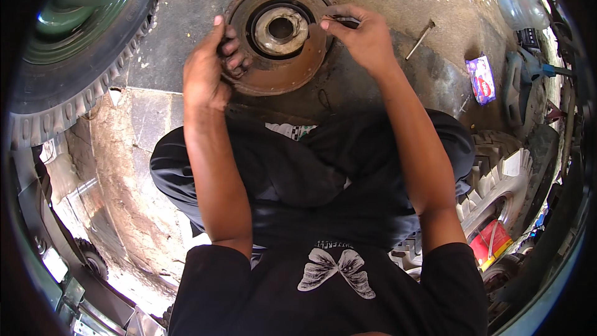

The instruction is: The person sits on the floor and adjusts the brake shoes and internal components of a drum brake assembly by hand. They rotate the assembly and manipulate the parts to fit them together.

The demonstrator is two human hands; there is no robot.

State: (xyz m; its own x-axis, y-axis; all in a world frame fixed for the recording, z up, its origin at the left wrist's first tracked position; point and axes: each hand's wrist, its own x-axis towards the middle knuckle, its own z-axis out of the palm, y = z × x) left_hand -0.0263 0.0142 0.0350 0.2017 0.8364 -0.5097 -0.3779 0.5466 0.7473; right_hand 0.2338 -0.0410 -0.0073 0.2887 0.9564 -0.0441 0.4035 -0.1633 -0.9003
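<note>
Rust-brown, the round cast-iron brake drum [277,56] with a pale metal hub bore at its centre lies flat on the stone floor [155,118] in the upper middle of the frame, in front of the seated person's knees. The left hand [208,68] grips the drum's left rim, thumb up over the edge and fingers curled onto the face. The right hand [364,37] is at the upper right rim, fingertips pressed together on a small dark object [348,22].

Possible faults, as a judgement: the small piece could slip from the pinch and drop into the hub bore, and the rusty rim could scrape the curled fingers if the drum shifts.

A green-rimmed knobby tyre [74,43] fills the upper left; a thin metal rod [420,40] lies well apart to the right.

What the pinched object is cannot be made out. The drum's lower edge merges with shadow, and clutter at the right margin is bent by the lens.
</note>
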